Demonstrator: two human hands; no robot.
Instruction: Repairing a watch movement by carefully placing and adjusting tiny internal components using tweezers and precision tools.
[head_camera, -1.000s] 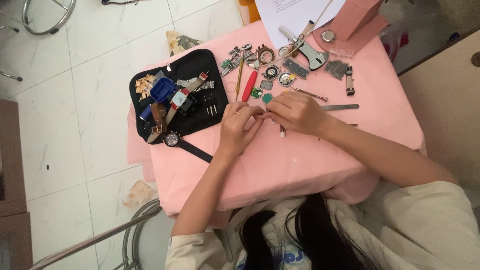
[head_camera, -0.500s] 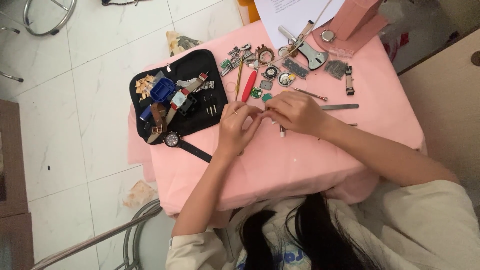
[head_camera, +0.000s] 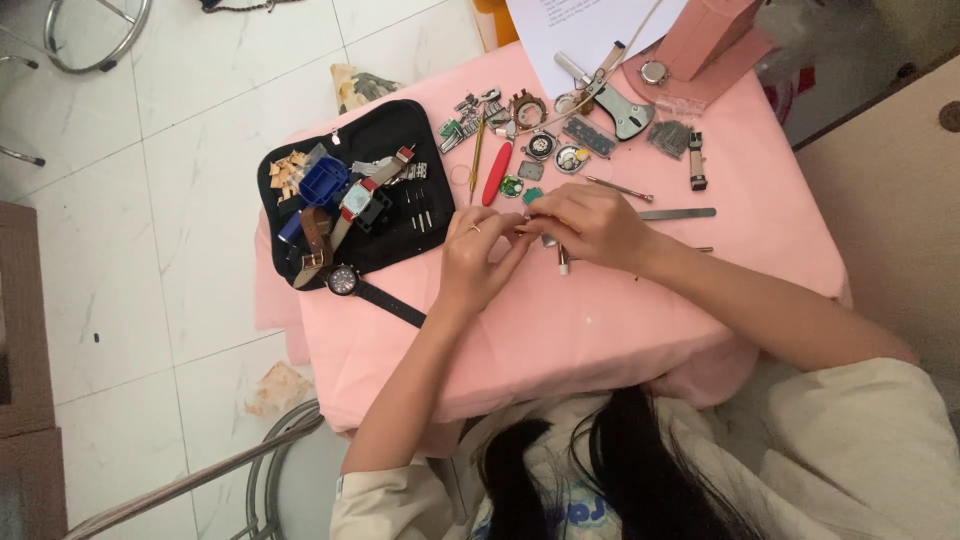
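A: What are the hands on?

B: The left hand (head_camera: 478, 252) and right hand (head_camera: 588, 222) meet fingertip to fingertip over the middle of the pink table (head_camera: 620, 320), pinched together on a small part (head_camera: 527, 226) that is mostly hidden. I can't tell what kind of part it is.

A: How would it handle?

B: My guess is very light, stiff and easy to lose or bend, the sort of piece you hold by its edges with fingertips only. A thin tool (head_camera: 562, 258) pokes out below the right hand, its long axis running near to far, its tip towards the near side.

A: And the part itself, which way does it point?

B: Too covered to tell.

A: What lies around?

B: To the left, a black mat (head_camera: 400, 245) carrying a square watch (head_camera: 356, 200) and a blue block (head_camera: 323, 181); a round watch (head_camera: 343, 280) lies at the mat's near edge. Further off are a red-handled tool (head_camera: 496, 174) and loose watch pieces (head_camera: 545, 150). A flat metal bar (head_camera: 678, 213) lies to the right, running left to right.
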